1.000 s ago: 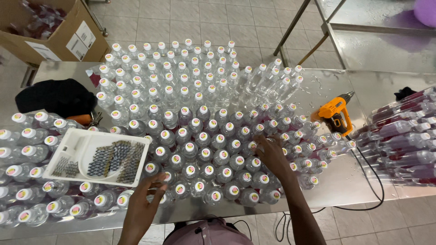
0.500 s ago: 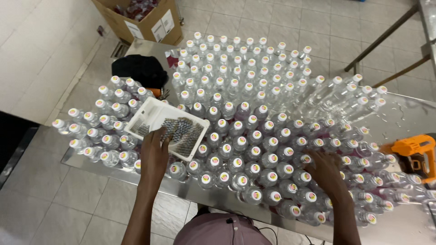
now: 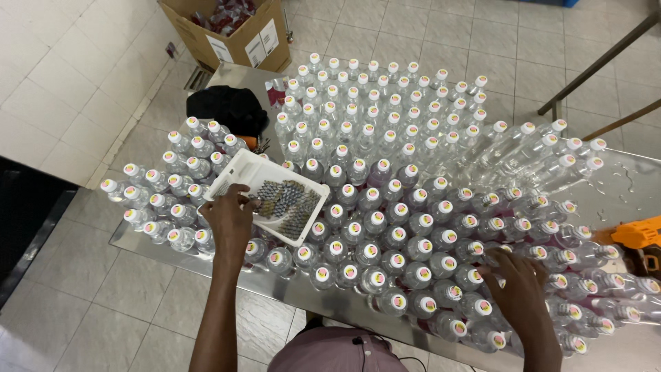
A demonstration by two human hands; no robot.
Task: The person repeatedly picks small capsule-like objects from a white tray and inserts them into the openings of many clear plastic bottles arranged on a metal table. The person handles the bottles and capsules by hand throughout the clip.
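Observation:
Several clear plastic bottles [image 3: 385, 179] with white caps stand packed together on a shiny metal table [image 3: 241, 72]. A white rectangular tray [image 3: 234, 172] holding small dark and silver pieces rests on top of the bottles at the left. My left hand [image 3: 231, 219] reaches into the near corner of that tray, fingers bent over the pieces. My right hand [image 3: 516, 282] lies spread on the caps of the bottles near the front right edge, holding nothing.
An open cardboard box [image 3: 234, 31] with red packets stands on the tiled floor at the back. A black cloth bundle [image 3: 227, 107] sits on the table's left. An orange power tool [image 3: 637, 234] lies at the right edge. Metal frame legs [image 3: 592, 62] cross the upper right.
The view has swung left and back. My left hand has moved from the bottles near the front edge into the white tray. My right hand stays on the bottle caps.

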